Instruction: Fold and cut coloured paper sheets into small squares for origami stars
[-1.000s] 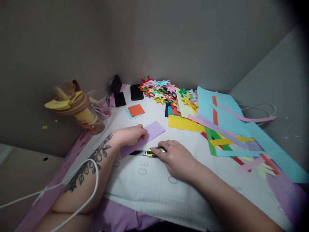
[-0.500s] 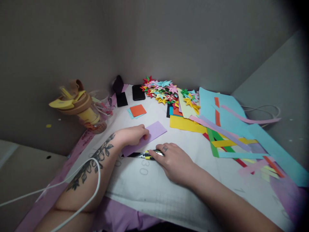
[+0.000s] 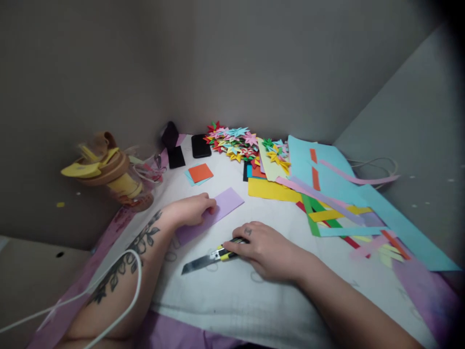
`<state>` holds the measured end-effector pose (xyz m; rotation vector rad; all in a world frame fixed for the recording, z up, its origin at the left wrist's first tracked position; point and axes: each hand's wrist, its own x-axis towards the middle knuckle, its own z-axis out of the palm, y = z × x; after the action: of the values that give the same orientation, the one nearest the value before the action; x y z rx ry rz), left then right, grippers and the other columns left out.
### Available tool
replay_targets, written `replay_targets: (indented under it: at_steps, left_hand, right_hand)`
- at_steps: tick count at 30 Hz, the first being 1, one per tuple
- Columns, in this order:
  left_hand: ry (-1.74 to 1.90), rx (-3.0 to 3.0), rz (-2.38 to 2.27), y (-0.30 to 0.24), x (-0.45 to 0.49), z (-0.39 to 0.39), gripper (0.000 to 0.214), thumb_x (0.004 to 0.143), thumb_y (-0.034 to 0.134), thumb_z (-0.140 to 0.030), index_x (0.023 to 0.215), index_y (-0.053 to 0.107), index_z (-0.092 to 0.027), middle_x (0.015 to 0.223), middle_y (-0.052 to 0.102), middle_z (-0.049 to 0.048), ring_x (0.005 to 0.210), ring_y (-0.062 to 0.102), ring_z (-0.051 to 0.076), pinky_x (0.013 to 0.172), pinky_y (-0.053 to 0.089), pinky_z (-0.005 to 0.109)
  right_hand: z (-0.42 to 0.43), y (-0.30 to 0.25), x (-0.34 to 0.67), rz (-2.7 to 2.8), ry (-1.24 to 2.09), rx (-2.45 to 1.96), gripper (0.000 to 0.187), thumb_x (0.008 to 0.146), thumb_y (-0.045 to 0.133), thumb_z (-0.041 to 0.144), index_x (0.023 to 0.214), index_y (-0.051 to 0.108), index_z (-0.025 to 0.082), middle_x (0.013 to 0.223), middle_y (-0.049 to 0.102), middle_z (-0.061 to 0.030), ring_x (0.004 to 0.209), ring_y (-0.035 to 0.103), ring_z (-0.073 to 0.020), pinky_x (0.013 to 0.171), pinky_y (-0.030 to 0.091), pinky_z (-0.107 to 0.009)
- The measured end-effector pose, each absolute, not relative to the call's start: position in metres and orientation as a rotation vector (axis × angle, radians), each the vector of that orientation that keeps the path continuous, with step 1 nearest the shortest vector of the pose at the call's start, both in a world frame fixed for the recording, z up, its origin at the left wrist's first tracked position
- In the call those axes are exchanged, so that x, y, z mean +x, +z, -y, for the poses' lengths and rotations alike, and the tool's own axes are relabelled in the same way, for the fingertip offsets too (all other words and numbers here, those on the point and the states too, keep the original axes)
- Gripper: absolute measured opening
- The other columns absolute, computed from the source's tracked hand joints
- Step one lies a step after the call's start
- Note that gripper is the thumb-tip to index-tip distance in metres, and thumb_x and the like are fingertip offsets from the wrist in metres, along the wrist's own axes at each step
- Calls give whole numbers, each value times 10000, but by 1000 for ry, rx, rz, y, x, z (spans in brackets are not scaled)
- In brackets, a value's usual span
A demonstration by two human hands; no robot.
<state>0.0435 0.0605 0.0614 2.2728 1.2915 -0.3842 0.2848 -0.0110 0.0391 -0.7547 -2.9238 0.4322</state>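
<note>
A lilac paper strip (image 3: 228, 199) lies slantwise on the white sheet, its lower left end partly covered by my wrist. My left hand (image 3: 196, 207) rests on it with curled fingers, the thumb and fingertips at the paper. A yellow and black utility knife (image 3: 220, 253) is gripped in my right hand (image 3: 265, 248), its wide blade (image 3: 199, 263) extended toward the left and apart from the paper. Most of the knife's handle is hidden under my fingers.
Folded paper stars (image 3: 236, 143) are heaped at the back. Coloured strips (image 3: 334, 213) and light blue sheets (image 3: 327, 169) spread to the right. Small orange and blue squares (image 3: 201, 173), a phone (image 3: 201, 146) and a tumbler (image 3: 123, 179) stand or lie left. A white cable (image 3: 140, 271) crosses my left forearm.
The knife has come away from the lilac paper's lower edge toward me, its blade now angled down to the left. My left hand stays on the paper. The whole view has shifted slightly.
</note>
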Motion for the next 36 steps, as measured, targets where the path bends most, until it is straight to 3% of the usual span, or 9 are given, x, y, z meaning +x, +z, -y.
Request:
replay_targets:
  at_steps: [3, 6, 13, 19, 30, 36]
  left_hand:
    - [-402, 2256, -1441, 65, 42, -63, 455, 658, 636, -238, 1102, 536, -238, 1124, 540, 71, 987, 550, 256, 799, 450, 330]
    - [-398, 2239, -1520, 65, 39, -66, 552, 650, 655, -292, 1172, 493, -214, 1173, 536, 106, 988, 557, 269, 778, 452, 336]
    - [-361, 2138, -1505, 59, 33, -72, 574, 618, 652, -358, 1155, 491, -235, 1106, 601, 56, 931, 587, 244, 760, 454, 324]
    - [-343, 2142, -1507, 58, 32, -73, 562, 615, 635, -380, 1142, 515, -227, 1099, 609, 57, 937, 592, 251, 770, 461, 331]
    - [-350, 2178, -1510, 63, 36, -70, 581, 631, 618, -320, 1191, 510, -210, 1133, 573, 76, 976, 567, 262, 803, 461, 350]
    - [-308, 2281, -1320, 61, 38, -68, 775, 667, 560, -174, 1405, 400, -346, 1231, 477, 53, 1087, 507, 239, 927, 426, 339]
  right_hand:
    - [-1, 46, 314, 2787, 498, -879, 446, 874, 465, 119, 1271, 595, 276, 1120, 639, -84, 981, 582, -204, 871, 442, -364]
    - [-14, 49, 345, 2665, 443, -1098, 437, 890, 449, 126, 1267, 601, 286, 1146, 629, -77, 987, 589, -202, 865, 460, -358]
    - [-35, 37, 400, 2418, 241, -1552, 423, 874, 452, 135, 1246, 625, 236, 1185, 616, -83, 964, 617, -211, 836, 494, -347]
    - [-41, 29, 405, 2431, 255, -1601, 448, 843, 475, 118, 1237, 636, 258, 1180, 624, -68, 998, 614, -223, 862, 486, -337]
    - [-41, 29, 400, 2429, 329, -1559, 459, 834, 489, 119, 1240, 635, 276, 1164, 626, -61, 994, 609, -222, 879, 473, -332]
    - [-43, 26, 397, 2446, 315, -1525, 450, 839, 494, 121, 1239, 637, 267, 1152, 626, -71, 1000, 600, -229, 851, 476, -342]
